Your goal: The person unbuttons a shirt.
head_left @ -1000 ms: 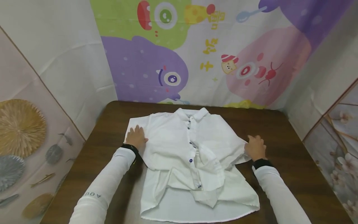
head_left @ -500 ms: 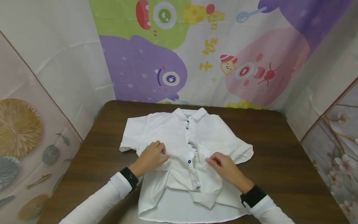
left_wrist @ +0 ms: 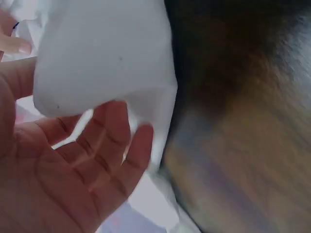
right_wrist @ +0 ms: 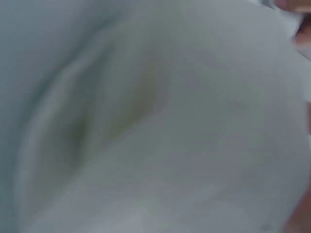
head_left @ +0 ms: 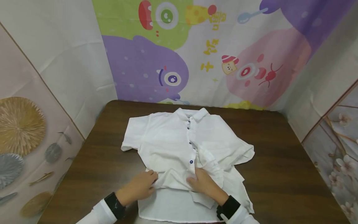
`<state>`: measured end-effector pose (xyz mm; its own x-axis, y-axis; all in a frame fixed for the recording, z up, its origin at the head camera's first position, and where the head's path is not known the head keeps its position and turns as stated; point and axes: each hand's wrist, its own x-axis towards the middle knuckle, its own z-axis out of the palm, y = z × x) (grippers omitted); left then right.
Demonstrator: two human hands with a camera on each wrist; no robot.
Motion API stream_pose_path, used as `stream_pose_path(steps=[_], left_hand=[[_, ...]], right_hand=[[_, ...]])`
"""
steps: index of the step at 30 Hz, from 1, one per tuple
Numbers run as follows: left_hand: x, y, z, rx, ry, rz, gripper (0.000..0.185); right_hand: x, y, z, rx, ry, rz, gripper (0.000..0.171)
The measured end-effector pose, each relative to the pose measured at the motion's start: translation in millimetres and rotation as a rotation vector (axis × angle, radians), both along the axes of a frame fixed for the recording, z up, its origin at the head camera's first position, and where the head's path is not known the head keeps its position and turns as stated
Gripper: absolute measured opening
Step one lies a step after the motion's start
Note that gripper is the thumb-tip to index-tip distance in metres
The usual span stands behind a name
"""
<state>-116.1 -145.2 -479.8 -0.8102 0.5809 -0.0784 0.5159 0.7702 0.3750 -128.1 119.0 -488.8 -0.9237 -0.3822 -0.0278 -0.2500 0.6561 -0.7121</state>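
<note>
A white short-sleeved button-up shirt (head_left: 167, 137) lies spread on the table in the head view, collar toward the far side, with dark blue buttons down the middle. Its lower front is rumpled and folded up, baring the inside of the back panel. My left hand (head_left: 138, 186) holds the front panel's edge at the left side. In the left wrist view a shirt flap (left_wrist: 107, 53) passes between thumb and fingers. Near the button strip my right hand (head_left: 207, 185) pinches the lower front, some fingers hidden by cloth. Blurred white fabric (right_wrist: 209, 121) fills most of the right wrist view.
Brown wooden table (head_left: 279, 174) surrounds the shirt. Behind its far edge hangs a cartoon-printed curtain (head_left: 145, 71). Printed cloth panels (head_left: 25, 174) stand along both sides.
Both hands left the sleeves, came inward and down to the lower front, and took hold of it. The right side of the hem has shifted inward.
</note>
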Motion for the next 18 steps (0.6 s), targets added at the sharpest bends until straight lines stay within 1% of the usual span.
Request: stream_pose_path(steps=[2, 4, 6, 7, 8, 10, 11, 13, 14, 16, 18], left_hand=[[2.6, -7.1, 6.8, 0.130, -0.049, 0.042, 0.015], [5.0, -16.0, 14.7, 0.209, -0.080, 0.083, 0.014], [7.8, -25.8, 21.7, 0.245, -0.081, 0.116, 0.014], [9.5, -30.8, 25.1, 0.248, -0.071, 0.138, 0.015], [11.7, -35.6, 28.1, 0.238, -0.063, 0.165, 0.018], [16.8, -45.7, 32.3, 0.236, -0.050, 0.209, 0.022], [20.0, -50.5, 33.6, 0.238, -0.056, 0.235, 0.024], [26.3, -59.5, 34.6, 0.229, -0.062, 0.286, 0.020], [29.2, -63.7, 33.8, 0.220, -0.067, 0.300, 0.018], [34.6, -71.2, 30.4, 0.196, -0.089, 0.319, 0.015], [38.9, -76.7, 25.6, 0.156, -0.127, 0.338, 0.014]], right_hand=[[-3.4, -1.4, 7.5, -0.150, -0.165, -0.051, 0.045], [-5.3, -3.0, 16.6, -0.313, -0.344, -0.098, 0.050], [-6.3, -5.3, 24.9, -0.509, -0.524, -0.121, 0.055], [-6.0, -6.5, 28.7, -0.593, -0.601, -0.124, 0.057], [-5.1, -7.7, 31.8, -0.671, -0.659, -0.116, 0.058], [-2.3, -10.5, 36.7, -0.803, -0.757, -0.077, 0.060], [-0.2, -12.1, 38.4, -0.851, -0.791, -0.063, 0.060], [4.8, -15.6, 39.1, -0.944, -0.853, -0.027, 0.062], [7.5, -17.4, 38.2, -0.989, -0.885, -0.008, 0.063], [12.8, -20.3, 33.2, -1.040, -0.942, 0.022, 0.066], [17.9, -21.2, 24.8, -1.017, -0.979, 0.029, 0.068]])
